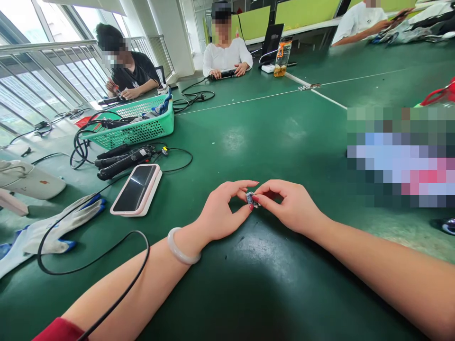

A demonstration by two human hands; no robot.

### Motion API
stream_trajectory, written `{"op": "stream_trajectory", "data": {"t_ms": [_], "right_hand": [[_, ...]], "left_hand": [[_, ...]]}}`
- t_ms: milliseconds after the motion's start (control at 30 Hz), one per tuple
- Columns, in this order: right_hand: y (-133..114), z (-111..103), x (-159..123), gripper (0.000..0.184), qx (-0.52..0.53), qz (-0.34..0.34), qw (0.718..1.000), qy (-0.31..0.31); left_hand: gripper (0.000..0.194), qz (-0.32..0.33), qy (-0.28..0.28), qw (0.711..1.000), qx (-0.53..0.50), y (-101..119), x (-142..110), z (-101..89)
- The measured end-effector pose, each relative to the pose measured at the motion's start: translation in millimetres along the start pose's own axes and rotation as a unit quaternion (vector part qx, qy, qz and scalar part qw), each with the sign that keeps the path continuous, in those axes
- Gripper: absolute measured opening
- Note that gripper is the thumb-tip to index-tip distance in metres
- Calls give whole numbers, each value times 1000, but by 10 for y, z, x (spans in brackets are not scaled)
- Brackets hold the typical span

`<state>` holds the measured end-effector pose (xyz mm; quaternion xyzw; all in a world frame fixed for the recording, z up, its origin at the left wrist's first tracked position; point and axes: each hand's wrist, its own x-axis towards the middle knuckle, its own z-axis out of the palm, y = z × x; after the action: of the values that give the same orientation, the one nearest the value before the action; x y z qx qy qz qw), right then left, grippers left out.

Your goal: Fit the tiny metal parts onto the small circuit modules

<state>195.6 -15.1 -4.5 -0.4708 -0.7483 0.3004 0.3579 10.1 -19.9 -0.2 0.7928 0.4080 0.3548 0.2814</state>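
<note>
A small grey-blue part (250, 197) with a bit of bright metal at its lower right sits between my fingertips, above the green tabletop. It is too small for me to tell its kind. My left hand (227, 206) pinches it from the left, the index finger stretched over the top. From the other side my right hand (286, 203) grips its right end between thumb and fingers. The fingertips partly cover the part. A pale bangle (181, 248) circles my left wrist.
Left of my hands lie a pink-cased phone (137, 189), black corded tools (124, 161), a work glove (53, 227) and a green basket (135, 125). A black cable (133, 279) crosses my left forearm. Several people sit around the table; a bottle (282, 57) stands at the back.
</note>
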Motion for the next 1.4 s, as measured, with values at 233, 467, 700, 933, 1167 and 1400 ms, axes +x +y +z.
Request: {"op": "stream_trajectory", "data": {"t_ms": [233,467,700,933,1167,1400], "right_hand": [[-21,3,-1,19,-35,-47,998,-29],[71,-53,1,12,-158,-26,984,-81],[78,-10,-4,11,-219,-5,969,-110],[97,-1,1,11,-219,-20,970,-104],[91,12,29,13,-228,-4,966,-122],[131,42,52,18,-279,-55,951,-118]], "left_hand": [[40,4,-20,999,36,-11,-6,11],[28,-75,-13,996,50,-14,20,12],[27,-118,10,992,42,-69,33,27],[27,-134,26,991,18,-98,53,26],[33,-142,17,989,39,-122,65,41],[36,-124,-2,986,108,-93,53,39]]}}
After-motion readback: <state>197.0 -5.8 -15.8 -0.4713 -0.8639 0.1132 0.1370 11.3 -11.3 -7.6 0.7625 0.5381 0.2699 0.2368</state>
